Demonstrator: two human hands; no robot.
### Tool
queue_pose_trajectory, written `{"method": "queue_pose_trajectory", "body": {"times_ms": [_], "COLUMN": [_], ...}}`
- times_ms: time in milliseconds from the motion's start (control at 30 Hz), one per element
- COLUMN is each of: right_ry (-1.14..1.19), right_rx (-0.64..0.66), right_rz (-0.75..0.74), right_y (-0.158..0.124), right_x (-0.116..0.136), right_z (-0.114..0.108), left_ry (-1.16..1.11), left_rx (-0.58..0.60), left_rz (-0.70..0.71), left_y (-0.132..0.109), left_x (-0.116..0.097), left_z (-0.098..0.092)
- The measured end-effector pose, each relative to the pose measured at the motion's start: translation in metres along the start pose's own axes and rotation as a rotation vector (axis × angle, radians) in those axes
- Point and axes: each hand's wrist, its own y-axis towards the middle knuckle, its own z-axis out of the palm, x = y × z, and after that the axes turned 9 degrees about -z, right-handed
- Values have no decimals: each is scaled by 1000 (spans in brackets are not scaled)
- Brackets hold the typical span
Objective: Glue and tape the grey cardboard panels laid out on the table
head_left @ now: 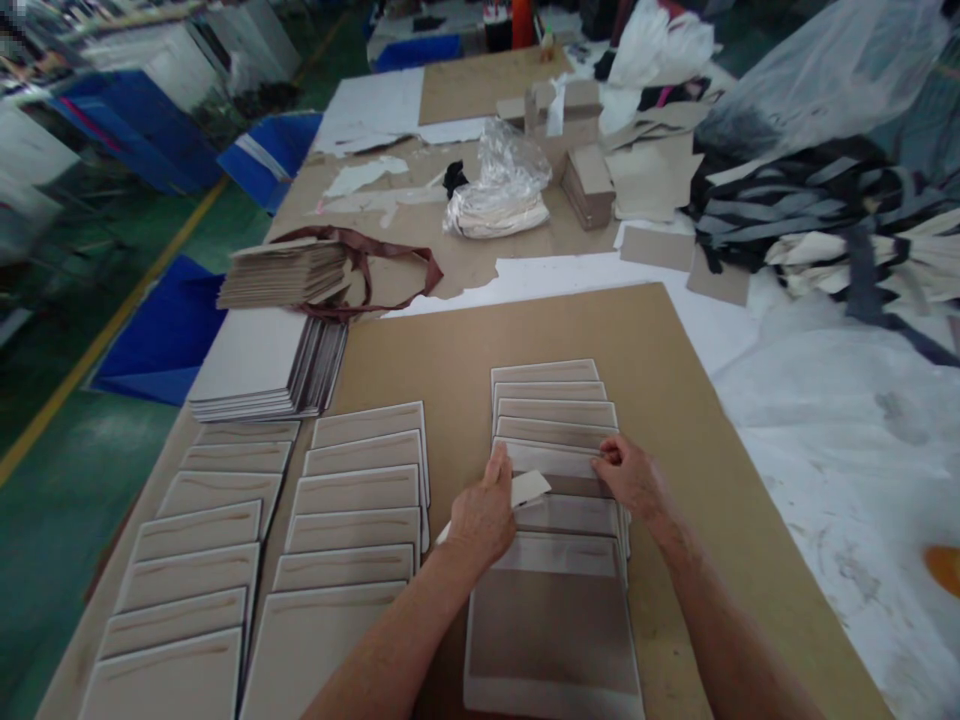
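In the head view my left hand is closed around a narrow white flat strip, which sticks out on both sides of it. The index finger of that hand reaches to the left edge of a beige flat panel in the right-hand row. At the right end of a pale band across that panel, my right hand has its fingers pinched together; what is between the tips is hidden. Nearest me in this overlapping row lies a larger-showing beige panel with pale bands along its top and bottom.
Two more overlapping rows of beige panels, a middle row and a left row, lie on the brown board. Beyond are stacked panels, brown straps, a clear plastic bag and grey fabric strips. Blue bins stand left.
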Motion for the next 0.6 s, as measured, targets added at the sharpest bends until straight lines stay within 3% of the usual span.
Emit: {"method": "queue_pose_trajectory", "body": {"times_ms": [367, 600], "right_ry": [-124, -163], "right_rx": [43, 86], "right_rz": [49, 60], "right_y": [7, 10], "right_x": [11, 16], "right_z": [-8, -12], "left_ry": [77, 71], "left_rx": [32, 83], "left_rz": [-23, -11], "left_y": [-1, 2], "left_x": [-9, -8], "left_z": [4, -3]}}
